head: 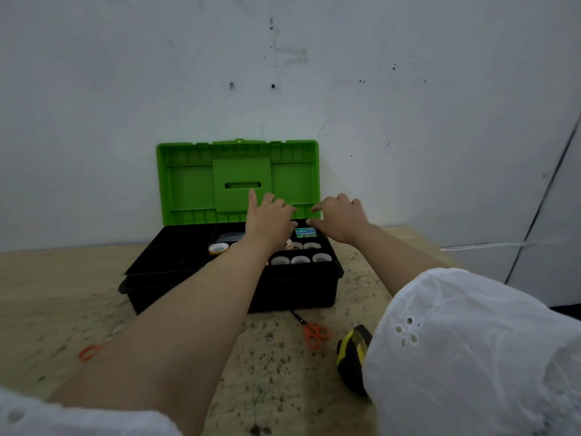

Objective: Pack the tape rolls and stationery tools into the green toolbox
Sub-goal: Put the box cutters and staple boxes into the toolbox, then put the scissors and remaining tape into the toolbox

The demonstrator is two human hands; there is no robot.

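Hovering mid-frame over the green toolbox (188, 184), left hand (270, 220) and right hand (341, 218) hold nothing, fingers (252, 198) loose; best seat the tape rolls (300, 260) flat.

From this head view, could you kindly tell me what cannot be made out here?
Head view only:
Tape measure: its right side is hidden behind the white sleeve.
Left scissors: blades hidden under the left forearm.
Tape rolls: some covered by the left forearm, count unclear.
Green packet: label too small to read.
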